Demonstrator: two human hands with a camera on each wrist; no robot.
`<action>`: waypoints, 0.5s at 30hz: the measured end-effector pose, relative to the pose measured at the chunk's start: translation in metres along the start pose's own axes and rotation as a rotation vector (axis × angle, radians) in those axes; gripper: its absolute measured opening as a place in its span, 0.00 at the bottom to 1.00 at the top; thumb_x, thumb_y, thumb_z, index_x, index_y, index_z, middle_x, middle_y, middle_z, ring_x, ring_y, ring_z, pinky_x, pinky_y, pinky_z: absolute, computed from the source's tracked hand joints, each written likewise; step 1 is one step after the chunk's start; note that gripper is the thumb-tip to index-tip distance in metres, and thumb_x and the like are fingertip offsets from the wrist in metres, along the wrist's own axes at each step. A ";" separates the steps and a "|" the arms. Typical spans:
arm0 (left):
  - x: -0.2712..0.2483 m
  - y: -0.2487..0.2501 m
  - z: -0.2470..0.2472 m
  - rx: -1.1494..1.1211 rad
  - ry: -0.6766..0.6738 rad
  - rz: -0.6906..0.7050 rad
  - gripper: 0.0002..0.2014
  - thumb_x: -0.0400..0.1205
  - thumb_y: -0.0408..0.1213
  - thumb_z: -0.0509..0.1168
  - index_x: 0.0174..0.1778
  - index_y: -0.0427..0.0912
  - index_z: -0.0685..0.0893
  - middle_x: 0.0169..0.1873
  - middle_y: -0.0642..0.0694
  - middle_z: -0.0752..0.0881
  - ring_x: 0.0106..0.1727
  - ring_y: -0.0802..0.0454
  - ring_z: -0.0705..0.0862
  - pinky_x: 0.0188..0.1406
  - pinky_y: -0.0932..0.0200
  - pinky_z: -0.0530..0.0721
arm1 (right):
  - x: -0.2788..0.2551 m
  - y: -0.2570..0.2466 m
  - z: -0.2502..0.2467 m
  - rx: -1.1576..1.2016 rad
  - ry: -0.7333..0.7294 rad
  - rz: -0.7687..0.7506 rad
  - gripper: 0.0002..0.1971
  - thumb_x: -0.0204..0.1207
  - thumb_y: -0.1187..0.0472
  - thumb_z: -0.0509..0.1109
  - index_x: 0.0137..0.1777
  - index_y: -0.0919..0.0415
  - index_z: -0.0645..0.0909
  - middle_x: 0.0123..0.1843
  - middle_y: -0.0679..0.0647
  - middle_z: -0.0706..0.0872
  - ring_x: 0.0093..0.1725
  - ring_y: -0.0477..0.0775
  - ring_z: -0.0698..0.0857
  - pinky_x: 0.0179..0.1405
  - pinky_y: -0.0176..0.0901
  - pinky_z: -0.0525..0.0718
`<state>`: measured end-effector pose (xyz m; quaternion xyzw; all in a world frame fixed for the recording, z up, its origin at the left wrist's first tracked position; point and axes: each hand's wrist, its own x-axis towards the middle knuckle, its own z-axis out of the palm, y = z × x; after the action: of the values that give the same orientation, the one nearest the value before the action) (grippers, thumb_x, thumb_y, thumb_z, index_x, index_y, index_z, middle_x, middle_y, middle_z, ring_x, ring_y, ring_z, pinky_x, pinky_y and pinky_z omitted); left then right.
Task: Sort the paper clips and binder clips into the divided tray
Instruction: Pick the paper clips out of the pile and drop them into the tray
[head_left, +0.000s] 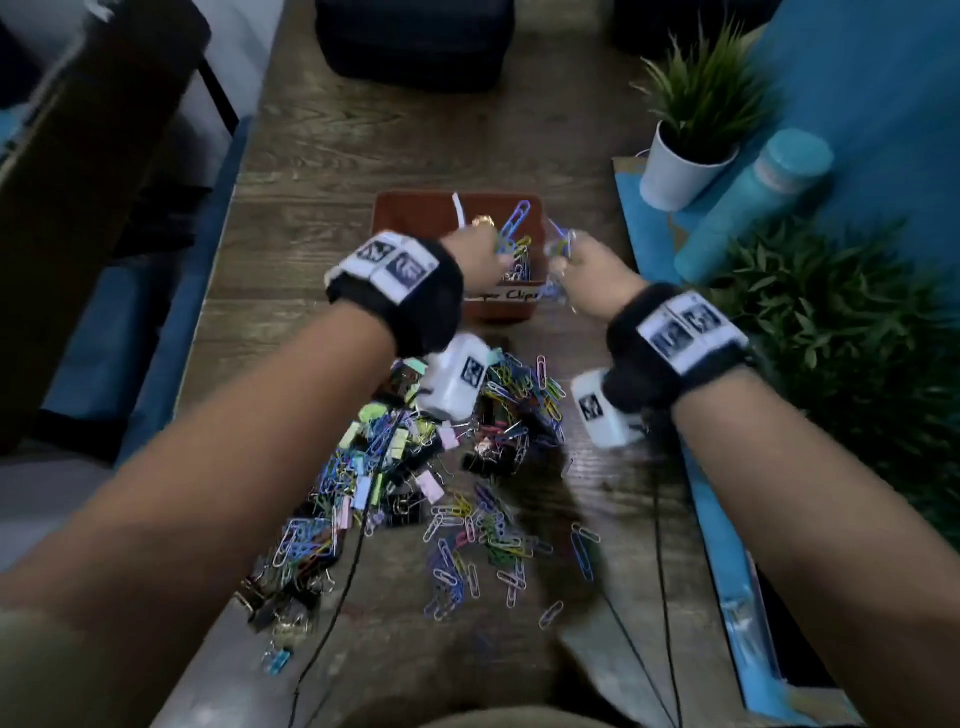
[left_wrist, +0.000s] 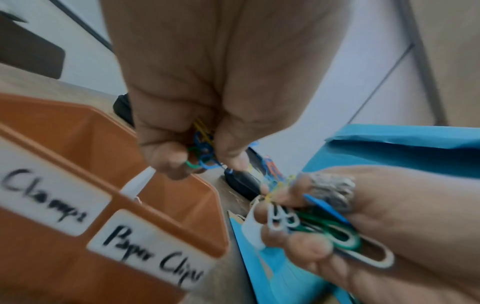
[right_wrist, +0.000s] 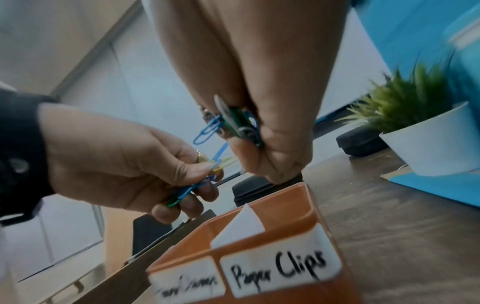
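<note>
Left hand (head_left: 475, 254) pinches a small bunch of coloured paper clips (right_wrist: 197, 185), right hand (head_left: 582, 270) is clamped on a fatter bunch (left_wrist: 324, 228); both hover together just above the divided tray (head_left: 410, 208), left one over its paper-clip side (right_wrist: 275, 205), right one at the tray's right rim, so the drop is straight down; unsorted pile (head_left: 431, 467) lies on the surface nearer the body

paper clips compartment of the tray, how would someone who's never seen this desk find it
On the wooden table, beyond the clip pile, sits an orange divided tray. Its right-hand section holds coloured paper clips. Its white handwritten label reads "Paper Clips", unlike the left section's label.
</note>
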<state>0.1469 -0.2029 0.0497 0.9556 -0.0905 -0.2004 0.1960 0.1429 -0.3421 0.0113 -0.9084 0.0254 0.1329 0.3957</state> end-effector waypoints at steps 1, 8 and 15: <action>0.015 0.005 -0.007 0.017 0.007 -0.033 0.17 0.86 0.38 0.54 0.64 0.29 0.77 0.63 0.32 0.80 0.65 0.39 0.79 0.59 0.54 0.74 | 0.023 -0.009 -0.002 -0.024 -0.025 0.013 0.07 0.81 0.65 0.56 0.43 0.63 0.74 0.38 0.61 0.77 0.35 0.58 0.81 0.28 0.37 0.71; 0.125 -0.032 -0.009 0.275 -0.120 -0.084 0.12 0.75 0.48 0.65 0.45 0.45 0.85 0.51 0.38 0.88 0.46 0.43 0.86 0.52 0.49 0.86 | 0.097 -0.030 0.009 -0.399 -0.085 0.124 0.16 0.82 0.61 0.59 0.64 0.70 0.77 0.61 0.63 0.82 0.63 0.60 0.81 0.58 0.49 0.78; 0.047 -0.022 -0.009 -0.083 0.093 0.053 0.19 0.82 0.30 0.53 0.70 0.39 0.75 0.64 0.39 0.81 0.65 0.43 0.78 0.56 0.62 0.73 | 0.039 -0.010 -0.003 -0.125 0.126 -0.003 0.18 0.81 0.59 0.62 0.69 0.64 0.76 0.63 0.60 0.84 0.65 0.58 0.81 0.65 0.42 0.75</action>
<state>0.1953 -0.1919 0.0320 0.9523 -0.0982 -0.1541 0.2445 0.1829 -0.3349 0.0099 -0.9380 0.0404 0.0762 0.3358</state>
